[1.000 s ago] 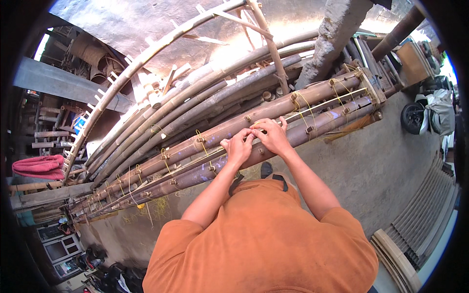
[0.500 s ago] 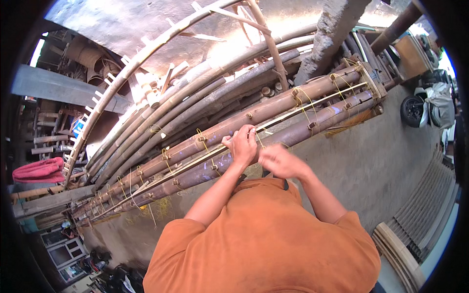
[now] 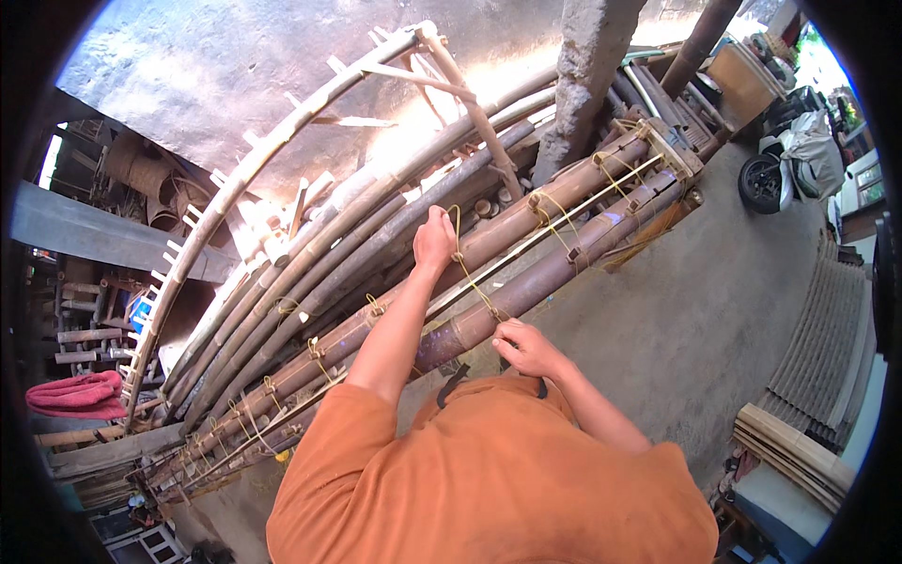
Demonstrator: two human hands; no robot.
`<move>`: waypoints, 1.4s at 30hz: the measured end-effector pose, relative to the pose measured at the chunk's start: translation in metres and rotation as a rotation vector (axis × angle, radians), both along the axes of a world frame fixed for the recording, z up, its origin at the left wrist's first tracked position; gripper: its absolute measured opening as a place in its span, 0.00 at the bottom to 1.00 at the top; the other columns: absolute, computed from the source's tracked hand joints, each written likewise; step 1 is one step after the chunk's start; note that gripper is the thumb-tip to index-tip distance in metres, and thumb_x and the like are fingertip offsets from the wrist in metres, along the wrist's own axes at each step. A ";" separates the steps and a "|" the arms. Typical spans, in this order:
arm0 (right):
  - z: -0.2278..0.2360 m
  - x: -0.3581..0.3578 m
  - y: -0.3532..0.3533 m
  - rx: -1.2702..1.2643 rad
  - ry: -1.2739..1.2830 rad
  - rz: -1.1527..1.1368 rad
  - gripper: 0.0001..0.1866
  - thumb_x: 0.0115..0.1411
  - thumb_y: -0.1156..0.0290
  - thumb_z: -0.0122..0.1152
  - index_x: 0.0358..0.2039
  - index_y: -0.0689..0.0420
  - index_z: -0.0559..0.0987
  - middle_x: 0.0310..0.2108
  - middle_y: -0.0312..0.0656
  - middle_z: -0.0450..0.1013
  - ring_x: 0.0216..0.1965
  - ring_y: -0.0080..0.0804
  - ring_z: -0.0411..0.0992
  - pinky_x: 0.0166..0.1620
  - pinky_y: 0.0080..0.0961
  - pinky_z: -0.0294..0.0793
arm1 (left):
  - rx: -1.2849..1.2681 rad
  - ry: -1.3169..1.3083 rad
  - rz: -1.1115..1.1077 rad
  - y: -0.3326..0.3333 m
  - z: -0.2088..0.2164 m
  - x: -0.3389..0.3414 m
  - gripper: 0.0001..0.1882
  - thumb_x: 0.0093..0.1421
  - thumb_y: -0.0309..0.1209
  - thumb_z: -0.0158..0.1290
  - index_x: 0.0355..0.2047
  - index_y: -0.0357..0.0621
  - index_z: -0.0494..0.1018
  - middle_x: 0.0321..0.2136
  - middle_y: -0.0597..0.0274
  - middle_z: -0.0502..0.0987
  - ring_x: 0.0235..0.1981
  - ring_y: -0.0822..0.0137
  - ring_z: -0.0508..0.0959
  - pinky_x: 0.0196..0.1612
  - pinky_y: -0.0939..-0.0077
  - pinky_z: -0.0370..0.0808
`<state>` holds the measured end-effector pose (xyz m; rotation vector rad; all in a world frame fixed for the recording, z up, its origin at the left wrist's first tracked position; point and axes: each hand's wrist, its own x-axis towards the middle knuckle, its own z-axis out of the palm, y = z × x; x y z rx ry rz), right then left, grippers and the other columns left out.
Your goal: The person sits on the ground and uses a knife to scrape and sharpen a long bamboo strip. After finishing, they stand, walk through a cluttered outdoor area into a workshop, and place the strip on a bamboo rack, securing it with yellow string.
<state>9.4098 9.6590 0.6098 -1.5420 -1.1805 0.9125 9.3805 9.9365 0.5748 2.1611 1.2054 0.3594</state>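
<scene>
Two long brown bamboo poles lie side by side, the far pole [image 3: 507,228] and the purplish near pole [image 3: 540,285], with short pegs along them. A thin pale strip [image 3: 584,208] runs between them. A yellow cord [image 3: 474,286] spans from a loop beside the far pole to a peg on the near pole. My left hand [image 3: 435,241] is raised past the far pole, its fingers closed at the cord's loop. My right hand [image 3: 528,348] is closed just on the near side of the near pole, apparently pinching the cord's other end; its fingertips are partly hidden.
Several loose bamboo poles [image 3: 348,254] are stacked beyond the frame. A curved, pegged bamboo piece [image 3: 225,179] leans at the left. A rough concrete post [image 3: 584,89] stands behind. A red towel [image 3: 75,395] hangs far left; a covered motorbike [image 3: 799,169] is at the right.
My hands, close together between the poles before, have moved apart. The left went up and left past the far pole, the right down to the near pole's side. The view has shifted rightward.
</scene>
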 end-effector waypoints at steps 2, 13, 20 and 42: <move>0.001 -0.008 -0.011 -0.050 0.426 -0.194 0.08 0.64 0.70 0.54 0.33 0.61 0.77 0.34 0.47 0.76 0.41 0.43 0.73 0.49 0.35 0.71 | -0.061 -0.033 -0.145 0.019 -0.004 -0.013 0.16 0.65 0.41 0.48 0.42 0.41 0.73 0.36 0.38 0.79 0.42 0.40 0.79 0.46 0.50 0.73; 0.018 -0.102 0.056 0.140 -0.490 -0.040 0.17 0.53 0.59 0.70 0.30 0.57 0.74 0.35 0.45 0.71 0.40 0.45 0.69 0.43 0.40 0.69 | -0.640 0.142 -0.229 0.060 0.047 -0.206 0.21 0.64 0.44 0.55 0.25 0.37 0.77 0.19 0.64 0.75 0.22 0.72 0.71 0.27 0.71 0.69; -0.014 -0.140 0.073 -0.109 -0.622 0.039 0.12 0.54 0.63 0.59 0.31 0.59 0.80 0.29 0.47 0.76 0.36 0.42 0.76 0.42 0.40 0.72 | -0.688 -0.427 -0.356 0.015 0.078 -0.246 0.12 0.67 0.36 0.51 0.30 0.42 0.73 0.28 0.67 0.74 0.34 0.75 0.72 0.41 0.77 0.68; 0.071 -0.133 0.114 0.060 0.152 -0.055 0.20 0.67 0.52 0.53 0.33 0.59 0.76 0.31 0.48 0.78 0.30 0.40 0.76 0.35 0.32 0.75 | -0.174 -0.537 -0.284 -0.035 0.115 -0.249 0.07 0.66 0.26 0.50 0.40 0.35 0.75 0.34 0.59 0.78 0.38 0.70 0.76 0.43 0.73 0.73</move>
